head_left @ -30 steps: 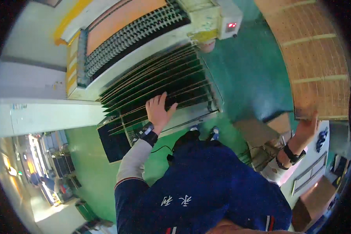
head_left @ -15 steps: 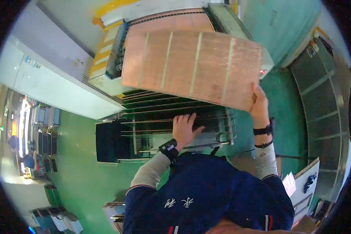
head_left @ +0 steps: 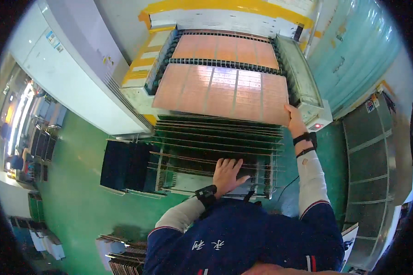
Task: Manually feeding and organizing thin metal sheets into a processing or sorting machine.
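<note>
My right hand point(head_left: 295, 120) is closed on the near right corner of a copper-coloured panel point(head_left: 222, 94) with pale stripes. This panel lies nearly flat at the near end of a roller conveyor point(head_left: 225, 63). A second copper-coloured panel point(head_left: 225, 49) rests farther in on the rollers. Below the held panel stands a rack point(head_left: 273, 185) with several thin dark panels point(head_left: 215, 146) set on edge in a row. Fingers spread, my left hand point(head_left: 228, 175) is at the nearest of these panels; whether it touches the edge I cannot tell.
Rails flank the conveyor, the left one with yellow tape point(head_left: 140, 73). A tall white cabinet point(head_left: 73, 59) stands at the left. Dark cloth-like material point(head_left: 124, 165) hangs beside the rack. Translucent curtain strips point(head_left: 353, 59) and a grey panelled frame point(head_left: 367, 160) are at the right.
The held panel has moved away from me and down, from tilted above the rack to nearly flat on the conveyor's near end. My left hand stays at the rack, fingers still spread.
</note>
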The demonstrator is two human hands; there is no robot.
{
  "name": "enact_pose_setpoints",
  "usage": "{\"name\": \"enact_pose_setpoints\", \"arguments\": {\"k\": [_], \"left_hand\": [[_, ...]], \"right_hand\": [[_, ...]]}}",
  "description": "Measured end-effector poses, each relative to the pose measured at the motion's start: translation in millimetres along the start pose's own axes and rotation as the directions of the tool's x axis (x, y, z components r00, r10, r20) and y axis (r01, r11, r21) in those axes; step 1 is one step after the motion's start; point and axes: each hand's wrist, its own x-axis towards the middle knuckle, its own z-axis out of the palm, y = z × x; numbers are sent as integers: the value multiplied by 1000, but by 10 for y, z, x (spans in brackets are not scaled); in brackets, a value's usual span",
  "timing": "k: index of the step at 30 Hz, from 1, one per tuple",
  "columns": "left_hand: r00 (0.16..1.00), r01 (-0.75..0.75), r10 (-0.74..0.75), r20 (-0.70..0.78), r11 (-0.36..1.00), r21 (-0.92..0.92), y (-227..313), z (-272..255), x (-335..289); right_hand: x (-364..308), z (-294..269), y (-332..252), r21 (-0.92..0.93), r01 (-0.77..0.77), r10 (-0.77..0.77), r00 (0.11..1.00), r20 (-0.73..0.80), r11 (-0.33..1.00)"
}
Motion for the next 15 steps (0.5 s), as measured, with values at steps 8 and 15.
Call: {"name": "enact_pose_setpoints", "arguments": {"k": [8, 15], "left_hand": [[1000, 17, -17, -23, 1000, -5, -83, 24, -29], [1000, 22, -21, 15, 999, -27, -68, -26, 14]], "right_hand": [[180, 442, -227, -157, 2, -18, 995, -100, 988], [556, 260, -195, -308, -54, 13, 991, -132, 950]]}}
